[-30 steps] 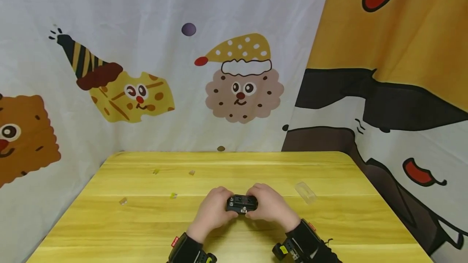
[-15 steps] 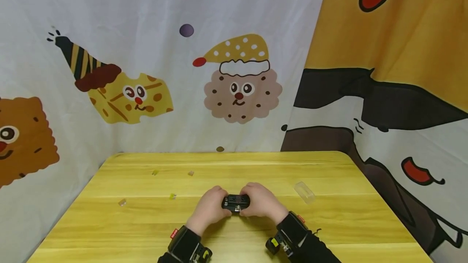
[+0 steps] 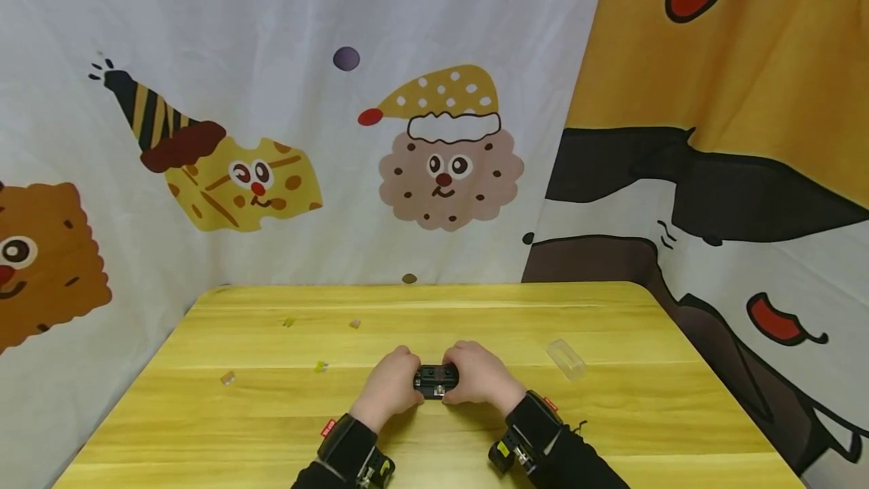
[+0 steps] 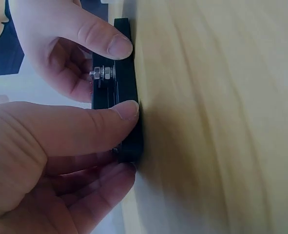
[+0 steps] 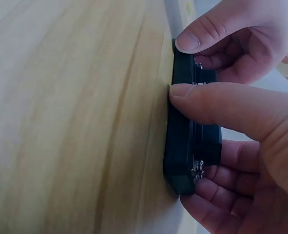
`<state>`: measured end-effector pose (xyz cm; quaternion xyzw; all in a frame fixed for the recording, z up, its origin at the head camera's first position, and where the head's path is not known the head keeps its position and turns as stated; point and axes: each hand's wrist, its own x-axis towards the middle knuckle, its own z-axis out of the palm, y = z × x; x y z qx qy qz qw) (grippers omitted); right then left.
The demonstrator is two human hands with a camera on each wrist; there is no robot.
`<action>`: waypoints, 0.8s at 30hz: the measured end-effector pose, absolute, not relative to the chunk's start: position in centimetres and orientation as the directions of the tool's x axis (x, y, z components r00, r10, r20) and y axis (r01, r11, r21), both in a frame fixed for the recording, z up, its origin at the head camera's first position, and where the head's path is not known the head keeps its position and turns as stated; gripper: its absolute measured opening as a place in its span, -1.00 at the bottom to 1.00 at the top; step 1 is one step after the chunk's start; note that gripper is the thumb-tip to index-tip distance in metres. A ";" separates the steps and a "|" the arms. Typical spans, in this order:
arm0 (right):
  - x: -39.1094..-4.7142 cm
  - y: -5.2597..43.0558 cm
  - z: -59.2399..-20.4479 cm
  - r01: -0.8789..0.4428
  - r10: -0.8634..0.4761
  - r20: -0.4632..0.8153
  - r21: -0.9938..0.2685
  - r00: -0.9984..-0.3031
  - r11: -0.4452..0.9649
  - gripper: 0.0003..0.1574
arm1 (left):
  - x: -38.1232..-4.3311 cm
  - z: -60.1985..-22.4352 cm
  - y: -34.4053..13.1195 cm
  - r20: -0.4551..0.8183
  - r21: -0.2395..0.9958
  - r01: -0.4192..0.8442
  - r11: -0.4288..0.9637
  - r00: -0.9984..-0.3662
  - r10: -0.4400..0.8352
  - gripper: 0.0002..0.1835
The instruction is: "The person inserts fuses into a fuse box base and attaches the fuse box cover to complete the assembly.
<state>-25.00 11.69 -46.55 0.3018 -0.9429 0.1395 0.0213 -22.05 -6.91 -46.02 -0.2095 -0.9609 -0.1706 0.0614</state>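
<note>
The right hand [image 3: 480, 374] and black device [image 3: 436, 381] have edged towards 9 o'clock. Low at the bench [image 3: 204, 429] (contact unclear), it is pinched by the left hand [image 3: 390, 385] at 9 o'clock, the right at 3; this 2-handed adjusting seemingly calls for steadiness.

White cartoon-printed fabric [image 3: 271, 13] is hanging at twelve o'clock behind the wood-grain worktop [image 3: 652, 406]; an orange panel [image 3: 631, 66] is showing at two o'clock.
</note>
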 end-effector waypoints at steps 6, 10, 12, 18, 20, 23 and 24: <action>-24.9 11.7 -46.5 -0.560 -0.554 0.102 -0.250 -0.827 0.790 -0.46 | -22.1 -46.2 -6.9 0.181 0.297 0.415 0.860 -0.909 0.377 -0.67; -24.7 11.8 -46.3 -0.557 -0.552 0.103 -0.275 -0.827 0.784 -0.43 | -22.2 -46.2 -6.8 0.188 0.286 0.417 0.863 -0.907 0.376 -0.66; -24.7 12.0 -46.1 -0.550 -0.548 0.096 -0.291 -0.831 0.783 -0.39 | -22.3 -46.2 -6.8 0.193 0.282 0.418 0.863 -0.906 0.376 -0.65; -24.6 13.2 -45.9 -0.507 -0.524 0.065 -0.377 -0.849 0.775 -0.27 | -22.2 -46.2 -6.7 0.177 0.286 0.404 0.869 -0.913 0.367 -0.65; -24.6 13.6 -45.9 -0.499 -0.520 0.065 -0.399 -0.852 0.769 -0.27 | -22.3 -46.2 -6.7 0.165 0.289 0.395 0.872 -0.918 0.361 -0.64; -24.5 14.2 -46.0 -0.495 -0.520 0.070 -0.437 -0.851 0.751 -0.27 | -22.2 -46.2 -6.6 0.152 0.287 0.386 0.877 -0.922 0.356 -0.63; -24.5 14.4 -46.0 -0.493 -0.521 0.070 -0.449 -0.851 0.745 -0.28 | -22.2 -46.2 -6.6 0.150 0.285 0.384 0.878 -0.923 0.355 -0.62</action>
